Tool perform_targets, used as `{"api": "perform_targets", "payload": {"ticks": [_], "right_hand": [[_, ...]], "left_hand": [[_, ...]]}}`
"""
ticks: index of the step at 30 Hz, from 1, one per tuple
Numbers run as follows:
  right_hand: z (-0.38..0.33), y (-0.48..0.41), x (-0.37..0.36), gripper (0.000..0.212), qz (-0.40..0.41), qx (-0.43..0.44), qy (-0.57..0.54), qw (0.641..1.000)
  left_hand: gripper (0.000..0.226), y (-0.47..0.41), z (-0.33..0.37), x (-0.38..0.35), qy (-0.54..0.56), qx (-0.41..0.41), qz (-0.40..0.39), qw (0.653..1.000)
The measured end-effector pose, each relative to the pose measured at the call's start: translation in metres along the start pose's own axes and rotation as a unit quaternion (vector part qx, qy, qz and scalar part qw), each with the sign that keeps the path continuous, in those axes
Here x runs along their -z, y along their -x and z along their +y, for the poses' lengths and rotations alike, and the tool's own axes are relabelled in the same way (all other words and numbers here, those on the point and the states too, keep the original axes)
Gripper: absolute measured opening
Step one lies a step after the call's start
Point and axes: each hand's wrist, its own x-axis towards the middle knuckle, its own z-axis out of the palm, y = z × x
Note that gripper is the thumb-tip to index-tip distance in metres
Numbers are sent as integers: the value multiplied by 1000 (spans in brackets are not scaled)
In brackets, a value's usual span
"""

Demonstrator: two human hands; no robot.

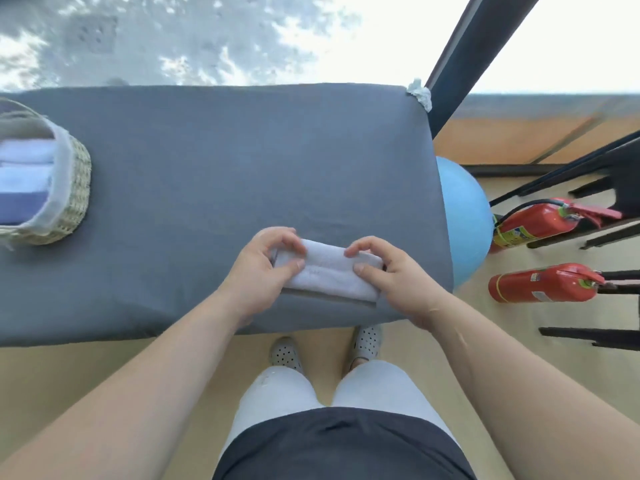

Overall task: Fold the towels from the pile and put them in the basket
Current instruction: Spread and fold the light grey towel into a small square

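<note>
A small white towel point(329, 270), folded into a thick narrow bundle, lies near the front edge of the grey-covered table point(225, 161). My left hand point(266, 271) grips its left end, fingers curled over the top and thumb on the near side. My right hand point(388, 275) grips its right end the same way. At the far left stands a woven basket point(78, 188) with a cloth liner. It holds folded white and lilac towels point(24, 174). No pile of unfolded towels is in view.
A blue exercise ball point(464, 220) sits against the table's right side. Two red fire extinguishers point(540, 282) lie on the floor to the right, beside black chair legs point(588, 337). My legs and shoes stand at the table's front edge.
</note>
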Motion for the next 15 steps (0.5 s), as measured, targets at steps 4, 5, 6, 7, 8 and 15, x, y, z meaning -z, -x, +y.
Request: {"api": "perform_targets", "payload": {"ticks": [4,5,6,7,8,15], "right_hand": [[-42,40,-21,24,31,31,-66,997],[-50,46,-24,26,36,36,-67,996],[-58,52,-27,27,38,39,-65,996],[-63,56,-29,27,37,39,-62,997],[-68,60,-31,27,32,37,-57,997],[-94,65,-28,19,-13,62,-93,994]], "left_hand": [[13,47,28,24,31,-4,-13,999],[14,54,33,31,21,-8,-22,1000],[15,61,41,38,10,-12,-37,999],[17,67,48,44,-3,-17,-51,999],[19,72,55,49,-16,-24,-56,998],[25,93,79,62,34,-46,23,998]]}}
